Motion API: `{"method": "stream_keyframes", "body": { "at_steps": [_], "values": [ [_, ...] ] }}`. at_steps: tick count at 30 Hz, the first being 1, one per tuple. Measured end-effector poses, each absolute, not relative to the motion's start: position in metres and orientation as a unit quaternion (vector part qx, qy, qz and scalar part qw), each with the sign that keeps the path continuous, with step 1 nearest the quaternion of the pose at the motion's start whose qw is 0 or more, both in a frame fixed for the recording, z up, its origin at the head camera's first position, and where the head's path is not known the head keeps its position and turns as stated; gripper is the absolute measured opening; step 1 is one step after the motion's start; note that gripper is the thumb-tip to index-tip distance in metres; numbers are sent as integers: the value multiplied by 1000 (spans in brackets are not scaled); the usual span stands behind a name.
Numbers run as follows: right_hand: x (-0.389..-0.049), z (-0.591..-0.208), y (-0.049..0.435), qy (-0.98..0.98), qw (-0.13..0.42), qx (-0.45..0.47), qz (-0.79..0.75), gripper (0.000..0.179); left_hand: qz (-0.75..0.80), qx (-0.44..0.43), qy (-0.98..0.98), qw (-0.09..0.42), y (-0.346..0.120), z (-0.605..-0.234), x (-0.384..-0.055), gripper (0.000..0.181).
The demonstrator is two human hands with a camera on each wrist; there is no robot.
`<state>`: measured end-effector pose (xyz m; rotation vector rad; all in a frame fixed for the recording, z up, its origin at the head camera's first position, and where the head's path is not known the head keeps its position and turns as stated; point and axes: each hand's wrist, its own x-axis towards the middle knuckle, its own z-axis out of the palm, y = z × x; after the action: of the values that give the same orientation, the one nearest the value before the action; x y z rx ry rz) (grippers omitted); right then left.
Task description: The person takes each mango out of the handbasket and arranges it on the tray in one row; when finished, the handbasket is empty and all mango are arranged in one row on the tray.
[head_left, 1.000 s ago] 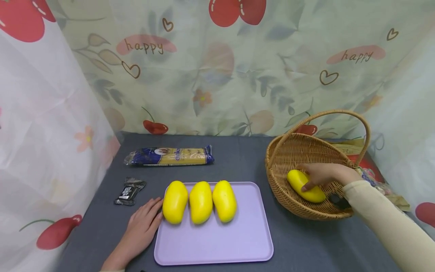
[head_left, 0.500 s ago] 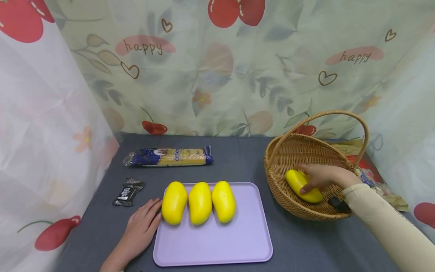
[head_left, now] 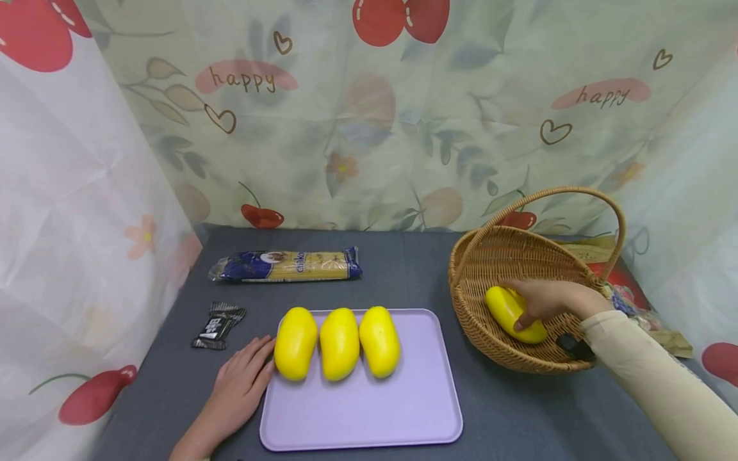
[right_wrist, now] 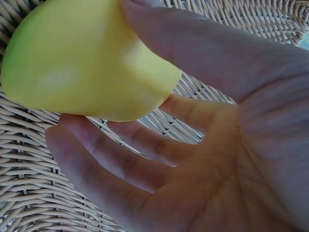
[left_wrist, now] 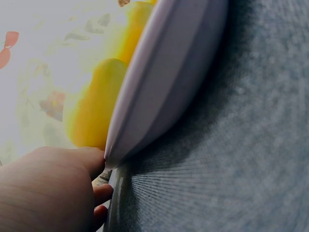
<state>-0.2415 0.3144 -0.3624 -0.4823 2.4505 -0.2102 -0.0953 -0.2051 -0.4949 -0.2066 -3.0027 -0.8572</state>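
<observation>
Inside the wicker basket (head_left: 481, 333), my right hand (head_left: 550, 299) holds a yellow mango (head_left: 506, 310), thumb on the near side and fingers over the far side. In the right wrist view the mango (right_wrist: 82, 63) sits between the thumb and the fingers, against the woven wall. Three more mangoes lie side by side on the lilac tray (head_left: 369, 416): a left one (head_left: 296, 344), a middle one (head_left: 340, 344) and a right one (head_left: 380, 341). My left hand (head_left: 239, 381) rests on the table, its fingertips touching the tray's left edge.
A pack of spaghetti (head_left: 288, 266) lies at the back left. Left of the tray is a small black wrapped packet (head_left: 218, 325). The basket's tall handle (head_left: 576, 190) arches above my right hand. Partly hidden packages (head_left: 625, 285) lie behind the basket. Patterned curtains enclose the table.
Little differs. The right hand and the mango in the basket have shifted slightly, the hand staying on the fruit. The left hand and the tray keep their places.
</observation>
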Motion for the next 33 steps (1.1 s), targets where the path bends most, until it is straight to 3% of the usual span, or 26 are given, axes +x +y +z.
{"method": "stream_keyframes", "body": {
  "at_steps": [13,33],
  "values": [
    [-233,-336,308,938,279,-183,-92,98,-276,-63,-959,-2,-207,-494,-94,53],
    [-159,-280,293,956,110,-208,-174,98,-272,-68,-960,7,-205,-494,-95,52]
  ]
}}
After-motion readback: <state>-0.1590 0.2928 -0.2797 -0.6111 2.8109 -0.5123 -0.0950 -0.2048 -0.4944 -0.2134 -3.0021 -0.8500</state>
